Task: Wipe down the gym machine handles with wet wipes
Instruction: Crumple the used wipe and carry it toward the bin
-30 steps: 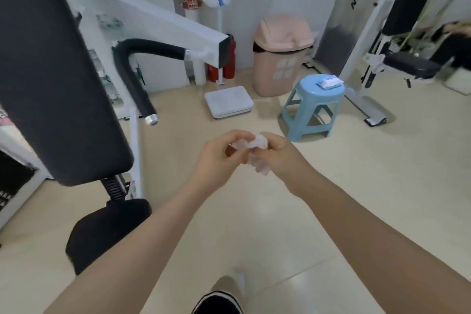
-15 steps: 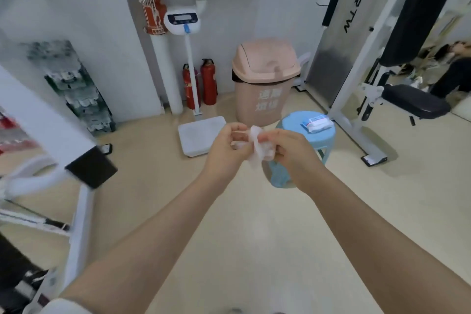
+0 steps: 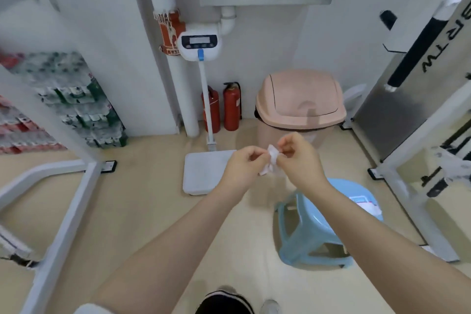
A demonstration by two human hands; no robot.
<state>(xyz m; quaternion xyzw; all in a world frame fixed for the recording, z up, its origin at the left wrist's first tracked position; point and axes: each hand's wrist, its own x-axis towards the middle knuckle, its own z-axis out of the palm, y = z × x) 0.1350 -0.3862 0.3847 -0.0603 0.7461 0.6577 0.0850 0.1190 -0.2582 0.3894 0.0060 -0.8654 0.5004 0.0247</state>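
Note:
A small crumpled white wet wipe hangs between my two hands, held out in front of me over the floor. My left hand pinches its left side and my right hand pinches its right side. A pack of wet wipes lies on the blue plastic stool, partly hidden by my right forearm. A black machine handle hangs from the white frame at the upper right.
A pink lidded bin stands by the wall just beyond my hands. A white floor scale with a display pole, two red fire extinguishers, stacked bottle packs and a white machine frame lie to the left.
I have walked toward the bin and stool, so both look closer and the stool now sits under my right arm. Both hands keep hold of the wipe.

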